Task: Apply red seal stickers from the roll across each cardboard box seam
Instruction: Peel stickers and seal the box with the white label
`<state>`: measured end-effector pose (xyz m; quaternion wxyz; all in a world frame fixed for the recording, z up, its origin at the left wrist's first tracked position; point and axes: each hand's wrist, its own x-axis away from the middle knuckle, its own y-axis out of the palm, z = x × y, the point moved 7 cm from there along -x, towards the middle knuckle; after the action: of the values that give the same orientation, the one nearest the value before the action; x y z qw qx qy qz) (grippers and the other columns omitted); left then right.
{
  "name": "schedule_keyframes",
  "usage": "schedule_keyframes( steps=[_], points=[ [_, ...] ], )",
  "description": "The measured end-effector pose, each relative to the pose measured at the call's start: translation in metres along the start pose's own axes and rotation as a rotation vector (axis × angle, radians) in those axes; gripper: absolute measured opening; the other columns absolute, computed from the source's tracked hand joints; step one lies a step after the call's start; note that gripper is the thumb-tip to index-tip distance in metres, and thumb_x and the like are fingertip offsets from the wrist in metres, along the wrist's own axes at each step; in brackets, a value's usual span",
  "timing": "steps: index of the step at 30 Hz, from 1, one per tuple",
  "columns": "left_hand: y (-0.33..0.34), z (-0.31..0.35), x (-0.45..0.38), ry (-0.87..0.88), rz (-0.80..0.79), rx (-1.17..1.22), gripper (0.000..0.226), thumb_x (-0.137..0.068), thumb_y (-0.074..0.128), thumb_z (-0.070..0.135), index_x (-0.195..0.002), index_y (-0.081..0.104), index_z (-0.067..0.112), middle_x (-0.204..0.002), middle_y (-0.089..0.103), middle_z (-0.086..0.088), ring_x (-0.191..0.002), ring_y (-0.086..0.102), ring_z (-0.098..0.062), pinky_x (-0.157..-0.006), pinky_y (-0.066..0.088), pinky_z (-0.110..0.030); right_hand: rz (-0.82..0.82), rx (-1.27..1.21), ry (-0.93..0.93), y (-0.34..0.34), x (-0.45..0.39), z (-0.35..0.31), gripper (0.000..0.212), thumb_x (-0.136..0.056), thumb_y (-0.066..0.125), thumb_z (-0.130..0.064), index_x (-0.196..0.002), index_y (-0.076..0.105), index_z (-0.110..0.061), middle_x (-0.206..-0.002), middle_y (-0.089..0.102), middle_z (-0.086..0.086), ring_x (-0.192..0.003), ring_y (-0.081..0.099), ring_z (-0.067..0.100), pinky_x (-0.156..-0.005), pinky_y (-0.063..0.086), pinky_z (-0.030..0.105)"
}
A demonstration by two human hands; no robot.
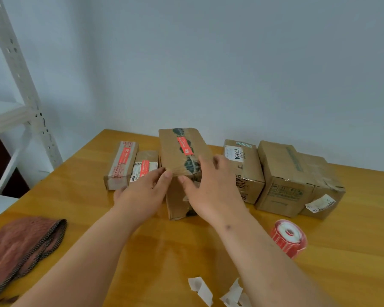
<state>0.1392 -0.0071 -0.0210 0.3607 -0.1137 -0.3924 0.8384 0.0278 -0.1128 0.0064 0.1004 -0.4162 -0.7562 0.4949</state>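
Both hands are on the tall brown cardboard box with dark green printed tape (182,158), which stands near the middle of the row along the far edge of the yellow wooden table (98,207). The left hand (142,191) grips the box's near left corner, thumb on top and fingers down the left side; the right hand (208,185) lies against the near right part with fingers spread and fairly straight, pressing rather than curling round. A red seal sticker (185,146) already crosses this box's top seam, its long axis running from near edge to far edge. Two flatter brown boxes (122,165) to the left also carry red stickers. The brown box with a white label reading BAHA (242,167) and the two plain brown boxes (297,180) toward the right edge show no red sticker. The red roll of seal stickers (289,237) lies on its side near the right edge, nearer than the row and well apart from both hands; the right hand is the closer one. Judged from this, the next move calls for reaching right and back toward the roll. White backing strips (200,286) lie at the near edge, and a folded brown cloth (24,240) lies near the left edge.
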Motion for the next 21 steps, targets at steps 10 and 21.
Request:
schedule_keyframes(
  steps=[10,21],
  points=[
    [-0.015,0.004,-0.048,-0.060,0.133,0.169,0.051,-0.103,0.023,0.044,-0.150,0.030,0.025,-0.151,0.040,-0.008,-0.138,0.034,-0.033,-0.110,0.029,-0.047,-0.087,-0.083,-0.005,0.016,-0.034,0.013,0.062,-0.096,0.047,-0.027,-0.149,0.014,-0.031,-0.159,0.007,0.003,-0.146,0.010,0.027,-0.117,0.020,0.043],
    [-0.001,0.046,0.005,0.312,0.574,0.079,0.041,-0.095,0.054,0.027,-0.135,0.047,0.026,-0.143,0.040,0.001,-0.136,0.025,-0.021,-0.109,0.016,-0.046,-0.184,0.394,0.156,0.011,-0.025,0.077,0.067,-0.087,0.050,-0.043,-0.146,0.023,-0.027,-0.159,0.010,0.005,-0.146,0.001,0.026,-0.114,-0.007,0.055]
  ],
)
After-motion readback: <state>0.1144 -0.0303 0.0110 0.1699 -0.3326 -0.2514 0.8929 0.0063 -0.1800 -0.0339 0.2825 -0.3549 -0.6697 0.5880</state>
